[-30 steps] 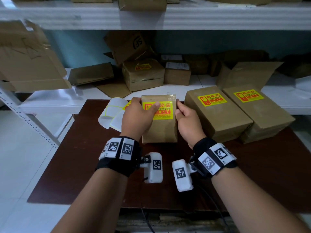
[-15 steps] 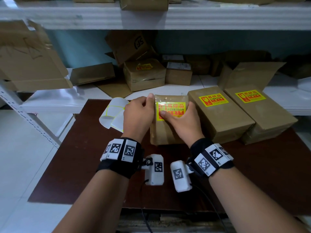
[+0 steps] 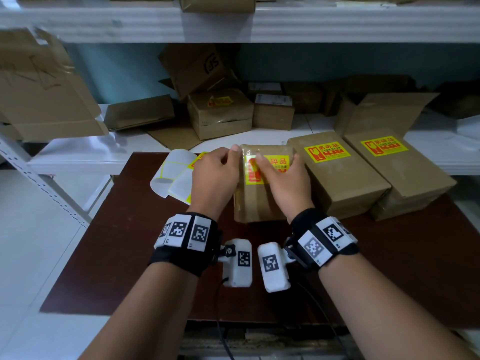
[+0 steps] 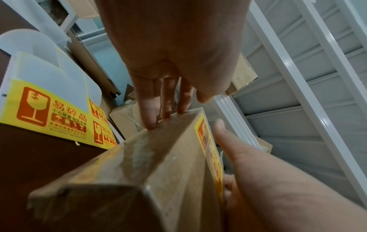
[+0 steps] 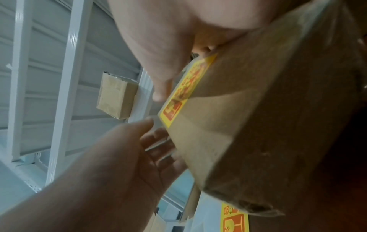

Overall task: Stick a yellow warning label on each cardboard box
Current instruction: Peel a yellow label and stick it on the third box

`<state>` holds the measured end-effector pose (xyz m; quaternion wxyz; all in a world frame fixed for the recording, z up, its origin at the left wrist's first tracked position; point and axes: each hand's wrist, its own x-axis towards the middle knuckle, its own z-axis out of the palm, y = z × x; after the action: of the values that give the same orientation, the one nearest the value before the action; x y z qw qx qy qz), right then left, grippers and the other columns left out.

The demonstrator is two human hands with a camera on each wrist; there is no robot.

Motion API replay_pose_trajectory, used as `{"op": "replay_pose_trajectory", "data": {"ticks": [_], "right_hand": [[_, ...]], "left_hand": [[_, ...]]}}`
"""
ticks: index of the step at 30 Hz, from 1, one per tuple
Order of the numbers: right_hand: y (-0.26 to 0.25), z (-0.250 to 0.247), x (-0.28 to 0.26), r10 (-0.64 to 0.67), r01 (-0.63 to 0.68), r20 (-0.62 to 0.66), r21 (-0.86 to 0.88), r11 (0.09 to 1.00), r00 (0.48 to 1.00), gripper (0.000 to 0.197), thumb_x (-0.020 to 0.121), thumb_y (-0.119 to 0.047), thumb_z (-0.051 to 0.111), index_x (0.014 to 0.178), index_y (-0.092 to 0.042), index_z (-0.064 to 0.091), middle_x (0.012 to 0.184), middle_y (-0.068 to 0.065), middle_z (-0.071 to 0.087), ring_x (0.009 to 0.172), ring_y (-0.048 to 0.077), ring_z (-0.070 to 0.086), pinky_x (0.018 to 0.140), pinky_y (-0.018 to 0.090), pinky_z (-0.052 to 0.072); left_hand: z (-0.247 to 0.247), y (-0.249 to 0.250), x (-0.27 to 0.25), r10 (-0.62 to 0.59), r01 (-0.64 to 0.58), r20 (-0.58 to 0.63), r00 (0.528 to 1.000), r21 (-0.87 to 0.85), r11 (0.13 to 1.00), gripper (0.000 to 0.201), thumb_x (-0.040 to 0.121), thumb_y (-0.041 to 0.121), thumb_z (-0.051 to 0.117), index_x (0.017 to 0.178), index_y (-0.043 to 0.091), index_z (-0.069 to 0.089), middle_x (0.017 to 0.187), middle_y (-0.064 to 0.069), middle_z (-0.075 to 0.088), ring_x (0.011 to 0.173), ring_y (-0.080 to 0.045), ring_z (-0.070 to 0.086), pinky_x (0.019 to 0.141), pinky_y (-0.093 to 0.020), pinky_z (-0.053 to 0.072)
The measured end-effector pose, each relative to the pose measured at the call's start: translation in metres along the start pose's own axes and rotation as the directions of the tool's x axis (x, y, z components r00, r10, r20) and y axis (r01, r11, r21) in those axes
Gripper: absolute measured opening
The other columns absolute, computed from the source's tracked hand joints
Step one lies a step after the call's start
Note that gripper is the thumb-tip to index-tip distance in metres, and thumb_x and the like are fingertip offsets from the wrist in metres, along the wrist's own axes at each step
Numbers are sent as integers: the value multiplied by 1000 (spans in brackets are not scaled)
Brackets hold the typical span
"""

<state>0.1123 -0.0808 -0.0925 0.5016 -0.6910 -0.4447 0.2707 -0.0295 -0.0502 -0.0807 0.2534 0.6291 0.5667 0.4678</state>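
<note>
Three cardboard boxes sit in a row on the brown table point(image 3: 389, 268), each bearing one yellow label. The left hand point(image 3: 214, 175) grips the leftmost box point(image 3: 257, 203) at its 9 o'clock side; the right hand point(image 3: 283, 178) lies flat, fingers straight, pressing its label point(image 3: 279, 162). The label roll point(image 3: 171, 170) lies at the box's 9 o'clock.

Cardboard box point(image 3: 255, 201) in brown card under glossy tape, lying flat on the dark brown table point(image 3: 130, 242), its far end bearing a yellow warning label point(image 3: 279, 162) with red print; just right of it a second labelled box point(image 3: 345, 183); beyond that a third labelled box point(image 3: 405, 172); label sheets point(image 3: 179, 178), partly peeled, just left of the first box.
</note>
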Motion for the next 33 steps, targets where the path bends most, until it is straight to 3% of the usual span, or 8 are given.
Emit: {"op": "replay_pose_trajectory", "data": {"ticks": [2, 6, 9, 12, 17, 24, 29, 33], "right_hand": [[-1, 3, 0, -20, 19, -46, -32, 999, 999, 100, 55, -80, 69, 136, -25, 47, 128, -6, 61, 119, 15, 59, 101, 41, 50], [3, -3, 4, -10, 10, -50, 0, 1000, 999, 47, 84, -51, 72, 120, -24, 59, 106, -12, 67, 102, 12, 64, 96, 43, 53], [7, -8, 9, -21, 24, -64, 47, 999, 998, 30, 98, -39, 59, 121, -20, 65, 109, -6, 70, 103, 15, 65, 97, 47, 53], [3, -10, 8, -17, 20, -53, 53, 998, 998, 36, 99, -47, 53, 121, -22, 65, 105, -7, 70, 100, 14, 66, 95, 47, 54], [-9, -5, -4, -32, 31, -88, -16, 999, 996, 92, 58, -74, 76, 128, -22, 49, 116, -8, 61, 108, 13, 60, 92, 38, 53], [2, -8, 6, -36, 43, -112, 63, 997, 993, 31, 94, -41, 66, 116, -20, 69, 102, -7, 73, 96, 13, 68, 91, 46, 56], [2, -9, 6, -39, 54, -129, 120, 991, 991, 28, 101, -36, 54, 116, -22, 74, 103, -5, 75, 97, 11, 68, 94, 43, 56], [-2, -6, 1, -99, 112, -113, 111, 987, 989, 33, 95, -44, 63, 118, -23, 73, 113, -12, 73, 105, 2, 64, 98, 33, 52]], "left_hand": [[0, 6, -3, 72, -72, 2, 997, 57, 996, 44, 99, 46, 45, 78, 15, 68, 67, 0, 65, 72, -21, 61, 63, -33, 46], [-3, -1, -1, 58, -58, 2, 998, 70, 996, 46, 98, 47, 44, 73, 14, 64, 64, -1, 63, 70, -23, 61, 64, -39, 50], [-2, -7, 1, 7, -8, 7, 1000, 51, 999, 46, 94, 53, 44, 76, 18, 66, 68, 3, 66, 74, -23, 64, 68, -42, 55], [-1, -2, -1, 14, -14, 3, 1000, 70, 997, 36, 97, 48, 50, 91, 19, 70, 84, 6, 70, 87, -19, 64, 75, -32, 48], [5, 6, -6, 72, -72, 5, 997, 53, 996, 30, 99, 41, 52, 96, 16, 67, 88, 7, 67, 90, -16, 60, 75, -29, 42], [0, -4, -2, -1, 0, 21, 1000, 58, 998, 36, 97, 50, 50, 93, 17, 65, 90, 3, 69, 92, -21, 62, 79, -35, 47], [2, -1, -4, -59, 56, 38, 998, 74, 996, 48, 88, 63, 55, 103, 17, 59, 95, 5, 65, 94, -20, 61, 81, -36, 48], [4, -1, -6, -92, 88, 31, 995, 122, 989, 60, 78, 67, 66, 109, 18, 48, 103, 2, 62, 93, -21, 58, 80, -38, 49]]}}
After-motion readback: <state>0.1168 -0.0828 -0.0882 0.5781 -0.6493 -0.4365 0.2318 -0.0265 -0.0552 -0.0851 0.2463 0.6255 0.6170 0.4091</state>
